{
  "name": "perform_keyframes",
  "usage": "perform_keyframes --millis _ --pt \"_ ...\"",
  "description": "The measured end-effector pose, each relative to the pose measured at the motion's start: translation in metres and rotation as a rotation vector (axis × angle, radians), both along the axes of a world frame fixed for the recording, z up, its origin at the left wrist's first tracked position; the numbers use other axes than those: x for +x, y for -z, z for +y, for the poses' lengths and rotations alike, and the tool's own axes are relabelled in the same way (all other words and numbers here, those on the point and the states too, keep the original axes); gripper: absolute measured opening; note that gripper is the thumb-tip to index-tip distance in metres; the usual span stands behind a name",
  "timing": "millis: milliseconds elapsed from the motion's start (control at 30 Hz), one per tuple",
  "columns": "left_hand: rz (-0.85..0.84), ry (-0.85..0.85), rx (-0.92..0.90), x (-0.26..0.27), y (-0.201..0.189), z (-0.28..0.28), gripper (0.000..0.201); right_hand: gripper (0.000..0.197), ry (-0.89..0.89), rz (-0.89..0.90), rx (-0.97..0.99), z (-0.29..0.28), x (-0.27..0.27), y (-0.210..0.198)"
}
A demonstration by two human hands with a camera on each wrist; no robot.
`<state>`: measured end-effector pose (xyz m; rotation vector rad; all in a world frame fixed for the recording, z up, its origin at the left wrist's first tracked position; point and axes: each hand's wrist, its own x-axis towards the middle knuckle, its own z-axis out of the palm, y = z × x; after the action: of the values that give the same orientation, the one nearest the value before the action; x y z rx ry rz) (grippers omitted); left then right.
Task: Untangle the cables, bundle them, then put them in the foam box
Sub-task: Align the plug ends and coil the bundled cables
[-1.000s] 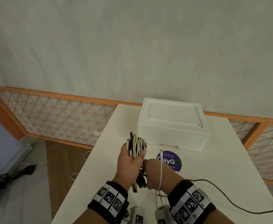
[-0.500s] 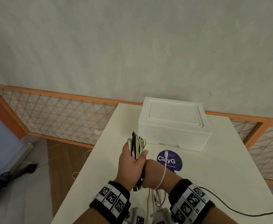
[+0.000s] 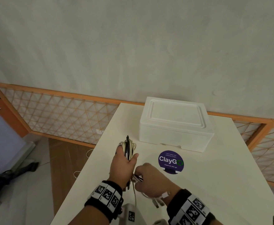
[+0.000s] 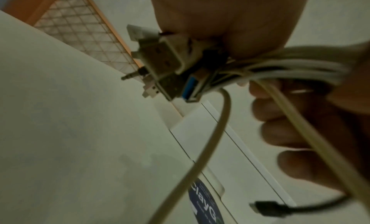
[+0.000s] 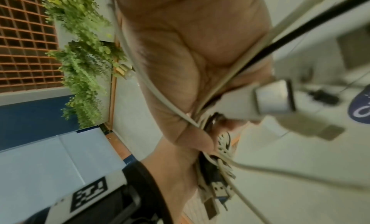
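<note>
White and black cables (image 3: 128, 147) stand as a folded bundle gripped in the left hand (image 3: 122, 164) above the near tabletop (image 3: 214, 184). The right hand (image 3: 149, 177), which a moment ago lifted a loose white cable end high, has come down against the bundle's lower end, fingers curled on that strand, suggesting wrapping is nearly finished. The foam box (image 3: 175, 127) sits lidded just beyond, to the right.
</note>
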<state>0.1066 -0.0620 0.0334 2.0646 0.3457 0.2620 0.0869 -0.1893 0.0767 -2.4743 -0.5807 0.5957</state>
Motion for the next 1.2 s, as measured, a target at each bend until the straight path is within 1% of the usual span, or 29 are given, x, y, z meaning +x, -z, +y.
perform_keyframes --millis 67,133,267,367,400,433,500,533,567,633,700,767,800,867,933,1000,1033,1067,1100,1133,1167,1200 --pt "-0.032 -0.035 -0.081 0.001 -0.002 0.0 0.046 0.019 0.035 0.134 0.107 -0.002 0.0 0.0" --pt "-0.067 -0.061 -0.129 0.001 -0.004 0.0 0.045 0.024 0.103 0.27 0.212 -0.002 -0.002 0.002" --pt "-0.097 -0.079 -0.146 0.003 -0.004 -0.001 0.045 0.038 0.213 0.378 0.344 -0.001 -0.002 0.01" --pt "-0.097 -0.092 -0.109 0.004 -0.003 0.0 0.051 0.036 0.273 0.454 0.412 0.003 -0.002 0.011" --pt "-0.085 -0.088 -0.085 0.004 -0.002 0.0 0.054 0.033 0.246 0.432 0.381 0.005 -0.003 0.011" --pt "-0.071 -0.074 -0.048 0.004 0.001 0.0 0.054 0.03 0.18 0.358 0.289 0.006 -0.004 0.009" --pt "-0.032 -0.016 0.027 0.004 0.005 0.001 0.05 0.024 0.039 0.133 0.087 0.007 -0.006 0.007" --pt "-0.016 0.016 0.046 0.004 0.006 0.002 0.049 0.024 -0.024 0.015 0.004 0.007 -0.007 0.007" --pt "-0.004 0.049 0.047 0.004 0.005 0.003 0.048 0.025 -0.067 -0.062 -0.047 0.006 -0.007 0.008" --pt "0.007 0.13 -0.026 0.004 0.003 0.005 0.046 0.026 -0.133 -0.148 -0.105 0.003 -0.007 0.007" --pt "0.041 0.224 -0.143 0.002 -0.001 0.006 0.036 0.023 -0.206 -0.23 -0.174 -0.001 -0.005 0.001" --pt "0.093 0.307 -0.197 0.0 -0.001 0.005 0.03 0.023 -0.281 -0.361 -0.239 -0.005 -0.002 -0.006" --pt "0.117 0.339 -0.235 -0.002 0.0 0.004 0.026 0.024 -0.327 -0.428 -0.277 -0.005 0.0 -0.01" --pt "0.143 0.376 -0.351 -0.006 -0.002 0.002 0.021 0.023 -0.392 -0.506 -0.317 -0.005 0.004 -0.015" --pt "0.167 0.392 -0.472 -0.006 -0.005 0.002 0.016 0.022 -0.386 -0.538 -0.323 -0.004 0.007 -0.018" --pt "0.239 0.477 -0.508 -0.006 -0.011 0.005 0.005 0.031 -0.292 -0.515 -0.248 -0.004 0.007 -0.022" --pt "0.241 0.53 -0.524 -0.006 -0.011 0.007 0.008 0.036 -0.256 -0.5 -0.2 -0.004 0.008 -0.025" --pt "0.214 0.592 -0.494 -0.009 -0.009 0.009 0.013 0.038 -0.24 -0.493 -0.166 -0.003 0.008 -0.029" --pt "0.15 0.602 -0.419 -0.012 -0.007 0.013 0.024 0.037 -0.24 -0.495 -0.146 -0.002 0.01 -0.032" --pt "0.128 0.607 -0.405 -0.013 -0.003 0.014 0.039 0.032 -0.239 -0.49 -0.143 -0.001 0.012 -0.035" --pt "0.147 0.618 -0.47 -0.012 0.001 0.014 0.052 0.027 -0.241 -0.49 -0.146 -0.001 0.015 -0.037" --pt "0.13 0.649 -0.488 -0.012 0.003 0.016 0.059 0.022 -0.241 -0.493 -0.151 -0.001 0.018 -0.039"
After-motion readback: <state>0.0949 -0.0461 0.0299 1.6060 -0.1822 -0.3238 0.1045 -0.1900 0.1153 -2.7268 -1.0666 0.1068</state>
